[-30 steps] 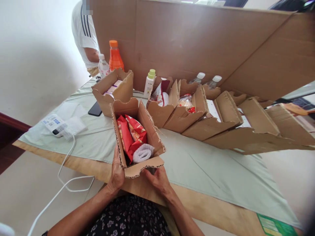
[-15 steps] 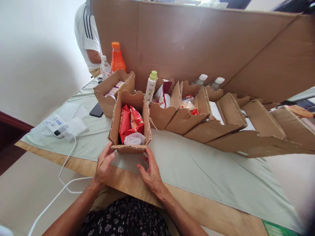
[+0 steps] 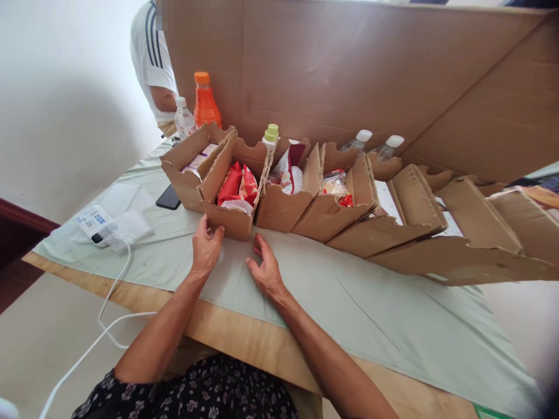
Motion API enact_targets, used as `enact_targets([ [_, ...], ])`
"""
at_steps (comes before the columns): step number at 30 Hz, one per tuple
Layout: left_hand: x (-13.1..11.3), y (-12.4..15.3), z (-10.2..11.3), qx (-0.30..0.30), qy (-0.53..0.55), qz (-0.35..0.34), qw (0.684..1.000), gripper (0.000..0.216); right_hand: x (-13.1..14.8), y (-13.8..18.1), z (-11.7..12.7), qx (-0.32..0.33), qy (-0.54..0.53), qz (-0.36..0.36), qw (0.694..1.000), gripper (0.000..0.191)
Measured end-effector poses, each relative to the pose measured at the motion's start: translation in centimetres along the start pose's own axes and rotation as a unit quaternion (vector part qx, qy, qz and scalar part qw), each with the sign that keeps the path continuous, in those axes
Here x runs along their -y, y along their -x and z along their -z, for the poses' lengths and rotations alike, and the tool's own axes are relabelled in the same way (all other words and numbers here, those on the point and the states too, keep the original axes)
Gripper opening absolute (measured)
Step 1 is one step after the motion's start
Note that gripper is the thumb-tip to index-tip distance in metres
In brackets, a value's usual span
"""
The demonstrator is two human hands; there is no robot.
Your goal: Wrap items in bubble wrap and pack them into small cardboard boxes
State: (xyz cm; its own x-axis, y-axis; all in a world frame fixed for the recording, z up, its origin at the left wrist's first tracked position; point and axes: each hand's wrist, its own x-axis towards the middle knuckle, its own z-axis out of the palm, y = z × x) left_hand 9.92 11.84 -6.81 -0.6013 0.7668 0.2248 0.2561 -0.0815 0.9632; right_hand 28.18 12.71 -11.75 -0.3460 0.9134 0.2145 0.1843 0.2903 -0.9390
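A small open cardboard box holding red snack packets and a white roll stands in a row of like boxes on the pale green cloth. My left hand rests against its front left corner, fingers loosely curled, nothing in them. My right hand lies on the cloth just in front of the box, fingers spread. The neighbouring box on the right holds white and red packets and a bottle with a green cap.
More cardboard boxes run to the right under a tall cardboard sheet. An orange bottle, clear bottles, a black phone and a white charger with cable sit left. A person in a white shirt stands behind.
The box with red packets went from my hands near the table edge back into the row between two boxes. Both hands let go and now rest at its front.
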Motion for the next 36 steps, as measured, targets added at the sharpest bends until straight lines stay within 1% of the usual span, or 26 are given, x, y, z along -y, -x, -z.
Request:
enact_targets([
  [3, 0.5, -2.4, -1.9, -0.024, -0.007, 0.0, 1.0, 0.042, -0.2, 0.3, 0.0, -0.002, 0.012, -0.001, 1.0, 0.071],
  [7, 1.0, -4.7, -4.1, -0.03, -0.024, 0.002, 0.999, 0.041, 0.2, 0.9, 0.0, -0.004, 0.017, 0.007, 1.0, 0.067],
  [9, 1.0, -5.1, -4.7, -0.032, -0.029, 0.005, 0.999, 0.042, 0.4, 0.8, 0.1, -0.003, 0.016, 0.014, 1.0, 0.063],
  [11, 1.0, -4.6, -4.7, -0.037, -0.033, 0.009, 0.999, 0.046, 0.7, 0.7, 0.2, 0.0, 0.018, 0.02, 1.0, 0.061],
  [13, 1.2, -3.2, -3.6, -0.041, -0.039, 0.011, 0.998, 0.052, 0.9, 0.6, 0.4, 0.002, 0.026, 0.02, 0.999, 0.059],
  [15, 1.6, -1.3, -1.7, -0.034, -0.058, 0.006, 0.998, 0.054, 0.9, 0.7, 0.7, 0.006, 0.039, 0.015, 0.999, 0.053],
  [19, 3.1, 2.4, 3.2, -0.006, -0.132, -0.04, 0.99, 0.045, 1.2, 0.6, 0.8, 0.011, 0.072, 0.021, 0.997, 0.037],
  [21, 3.8, 3.4, 5.0, -0.017, -0.153, -0.064, 0.986, 0.041, 2.3, 0.2, 0.6, 0.015, 0.091, 0.04, 0.995, 0.034],
  [22, 4.1, 3.6, 5.6, -0.027, -0.157, -0.073, 0.984, 0.039, 3.2, -0.2, 0.4, 0.022, 0.098, 0.05, 0.994, 0.035],
  [24, 4.4, 3.8, 6.2, -0.047, -0.153, -0.085, 0.983, 0.038, 6.0, -1.8, -0.1, 0.05, 0.106, 0.067, 0.991, 0.039],
  [27, 4.2, 3.9, 5.8, -0.051, -0.136, -0.102, 0.984, 0.041, 11.6, -5.7, -1.6, 0.097, 0.143, 0.09, 0.981, 0.051],
  [30, 3.6, 4.0, 5.3, -0.048, -0.125, -0.122, 0.983, 0.046, 16.5, -10.9, -3.9, 0.132, 0.23, 0.109, 0.958, 0.068],
  [32, 3.4, 4.1, 5.3, -0.062, -0.118, -0.129, 0.983, 0.048, 18.5, -14.2, -5.5, 0.147, 0.298, 0.1, 0.938, 0.075],
  [33, 3.3, 4.1, 5.4, -0.072, -0.112, -0.129, 0.983, 0.049, 19.0, -15.5, -6.3, 0.152, 0.328, 0.091, 0.928, 0.075],
  [34, 3.2, 4.1, 5.5, -0.083, -0.103, -0.124, 0.983, 0.05, 19.4, -16.7, -7.0, 0.154, 0.354, 0.082, 0.919, 0.07],
  [36, 3.2, 4.0, 5.8, -0.099, -0.077, -0.106, 0.986, 0.05, 19.5, -18.1, -7.9, 0.15, 0.384, 0.066, 0.909, 0.051],
])
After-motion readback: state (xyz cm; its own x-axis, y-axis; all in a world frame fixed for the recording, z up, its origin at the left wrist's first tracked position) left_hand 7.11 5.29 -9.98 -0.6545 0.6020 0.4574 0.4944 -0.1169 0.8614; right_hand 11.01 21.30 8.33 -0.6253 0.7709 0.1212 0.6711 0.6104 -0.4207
